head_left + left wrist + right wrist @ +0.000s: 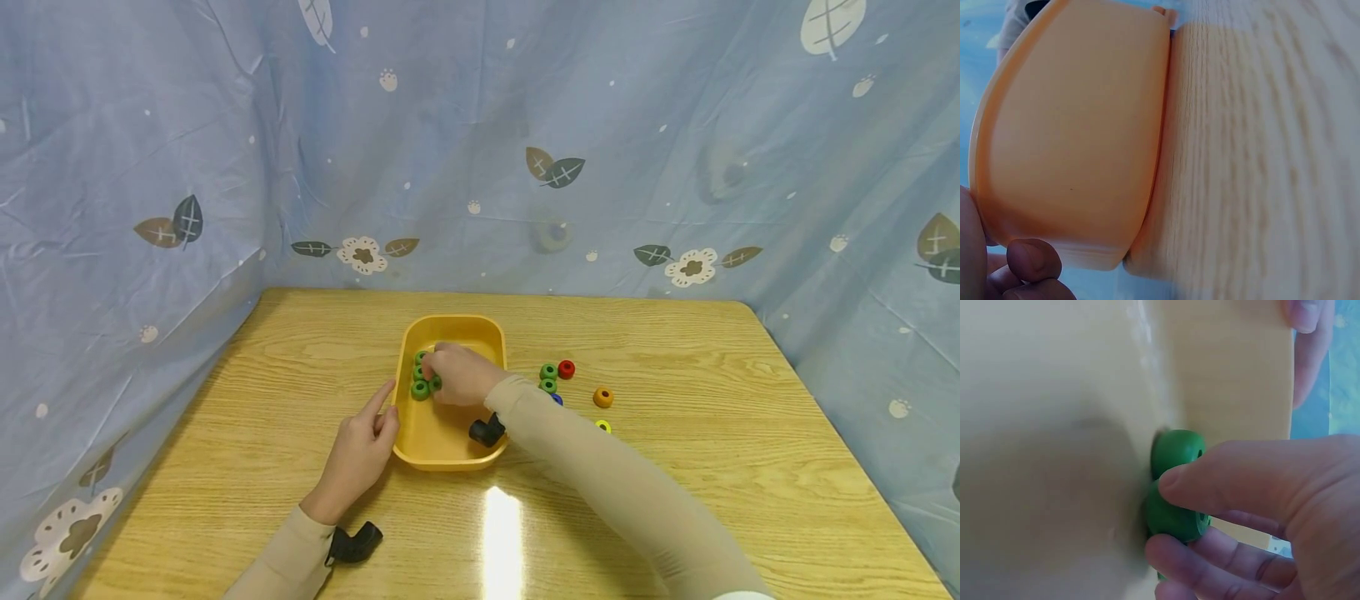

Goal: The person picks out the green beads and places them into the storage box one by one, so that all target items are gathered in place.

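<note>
A yellow-orange tray (450,454) stands on the wooden table. Several green beads (420,390) with holes lie along its left inner side. My right hand (465,377) reaches into the tray; in the right wrist view, its thumb and a finger pinch one green bead (1172,515). Another green bead (1175,450) sits right beside that one, close to the tray wall. My left hand (358,454) touches the tray's left side from outside, its index finger extended to the rim. From the left wrist, the tray's outer wall (1079,137) fills much of the view, with fingertips at its lower left.
Right of the tray, on the table (697,400), lie two green beads (549,372), a red bead (566,369), an orange bead (603,397) and a yellow bead (603,427). A blue bead (557,399) is partly hidden by the right sleeve. A patterned blue curtain (480,167) hangs behind.
</note>
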`<state>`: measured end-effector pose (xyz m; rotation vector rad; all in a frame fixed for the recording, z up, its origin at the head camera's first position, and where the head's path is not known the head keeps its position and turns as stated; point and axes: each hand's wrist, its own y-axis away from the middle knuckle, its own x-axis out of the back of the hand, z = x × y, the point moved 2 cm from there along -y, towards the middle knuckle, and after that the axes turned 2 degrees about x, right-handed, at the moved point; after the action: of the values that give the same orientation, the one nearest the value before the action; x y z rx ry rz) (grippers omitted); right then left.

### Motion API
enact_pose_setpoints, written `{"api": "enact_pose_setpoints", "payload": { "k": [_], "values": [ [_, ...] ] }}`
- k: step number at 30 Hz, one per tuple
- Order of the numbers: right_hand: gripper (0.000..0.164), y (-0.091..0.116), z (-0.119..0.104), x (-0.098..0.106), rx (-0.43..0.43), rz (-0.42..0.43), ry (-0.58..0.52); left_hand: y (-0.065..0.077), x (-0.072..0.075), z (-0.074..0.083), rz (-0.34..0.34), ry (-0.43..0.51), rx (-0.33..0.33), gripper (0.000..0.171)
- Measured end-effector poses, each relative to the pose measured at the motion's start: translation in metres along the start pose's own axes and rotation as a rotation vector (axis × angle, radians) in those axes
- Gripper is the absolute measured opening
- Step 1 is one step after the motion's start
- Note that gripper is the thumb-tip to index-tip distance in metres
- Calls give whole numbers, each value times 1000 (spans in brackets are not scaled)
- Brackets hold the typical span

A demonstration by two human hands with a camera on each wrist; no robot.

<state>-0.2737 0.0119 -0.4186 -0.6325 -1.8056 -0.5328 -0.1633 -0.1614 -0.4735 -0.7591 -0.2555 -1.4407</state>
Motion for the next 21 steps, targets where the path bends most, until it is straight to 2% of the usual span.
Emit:
{"api": "enact_pose_setpoints", "payload": {
  "k": [21],
  "values": [
    [19, 4, 1, 1, 7, 21, -18, -1, 0, 2, 14, -6, -4, 46]
  ]
}}
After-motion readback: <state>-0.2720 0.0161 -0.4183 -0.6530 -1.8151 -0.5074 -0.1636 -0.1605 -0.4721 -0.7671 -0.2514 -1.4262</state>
